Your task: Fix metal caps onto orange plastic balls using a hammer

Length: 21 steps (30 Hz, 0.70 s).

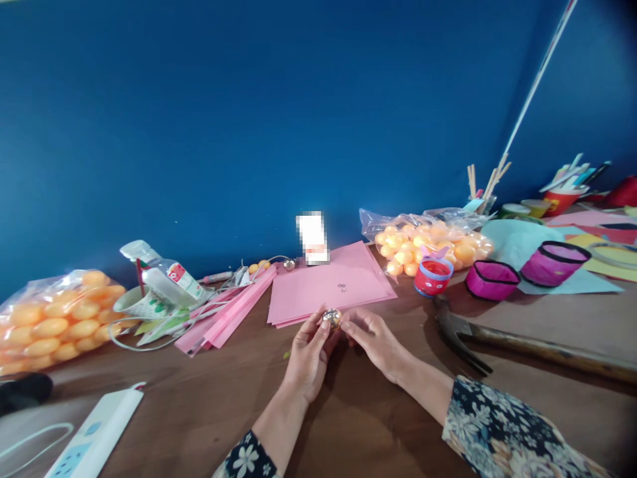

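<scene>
A small shiny metallic ball (332, 318) is pinched between the thumb and fingers of my left hand (309, 352), just above the brown table. My right hand (375, 342) is close at the ball's right side, thumb and fingers drawn together. Whether those fingertips grip the ball or some small part beside it is hidden. Behind both hands lies a stack of pink paper sheets (318, 282). On the sheets rest tiny ring-like bits (342, 287). A second shiny ball (289, 264) sits at the stack's far left corner.
Right of my hands lie a hammer (527, 342), a red-filled tub (432, 275), magenta fabric bands (492, 279) and a bag of orange balls (423, 245). To the left are pink strips (231, 309), a tilted clear bottle (166, 275), another ball bag (54, 318) and a power strip (94, 435).
</scene>
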{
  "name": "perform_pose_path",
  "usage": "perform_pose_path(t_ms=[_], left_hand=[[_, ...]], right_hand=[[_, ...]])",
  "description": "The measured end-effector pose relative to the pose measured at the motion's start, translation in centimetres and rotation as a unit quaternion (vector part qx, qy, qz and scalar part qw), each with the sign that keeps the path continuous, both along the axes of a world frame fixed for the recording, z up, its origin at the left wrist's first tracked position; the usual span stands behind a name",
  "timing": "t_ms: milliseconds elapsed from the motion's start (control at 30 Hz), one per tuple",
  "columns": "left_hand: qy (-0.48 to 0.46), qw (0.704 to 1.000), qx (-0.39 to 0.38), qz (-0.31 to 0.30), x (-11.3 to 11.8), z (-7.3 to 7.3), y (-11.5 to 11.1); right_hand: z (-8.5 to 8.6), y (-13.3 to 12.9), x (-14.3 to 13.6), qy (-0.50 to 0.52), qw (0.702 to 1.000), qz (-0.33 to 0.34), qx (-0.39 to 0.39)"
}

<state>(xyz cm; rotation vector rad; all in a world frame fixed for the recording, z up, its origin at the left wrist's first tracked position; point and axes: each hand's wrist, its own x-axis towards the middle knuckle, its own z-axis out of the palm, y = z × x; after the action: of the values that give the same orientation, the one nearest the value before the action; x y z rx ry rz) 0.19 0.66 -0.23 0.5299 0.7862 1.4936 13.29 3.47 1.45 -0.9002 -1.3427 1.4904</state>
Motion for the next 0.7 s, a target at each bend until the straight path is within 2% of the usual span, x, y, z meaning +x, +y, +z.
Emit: perform_pose_path(t_ms=[700], left_hand=[[0.001,1.000,0.004,-0.007,-0.13,-0.33,0.09]], right_hand=[[-0.35,0.14,0.07,-0.016,1.000,0.013,0.019]])
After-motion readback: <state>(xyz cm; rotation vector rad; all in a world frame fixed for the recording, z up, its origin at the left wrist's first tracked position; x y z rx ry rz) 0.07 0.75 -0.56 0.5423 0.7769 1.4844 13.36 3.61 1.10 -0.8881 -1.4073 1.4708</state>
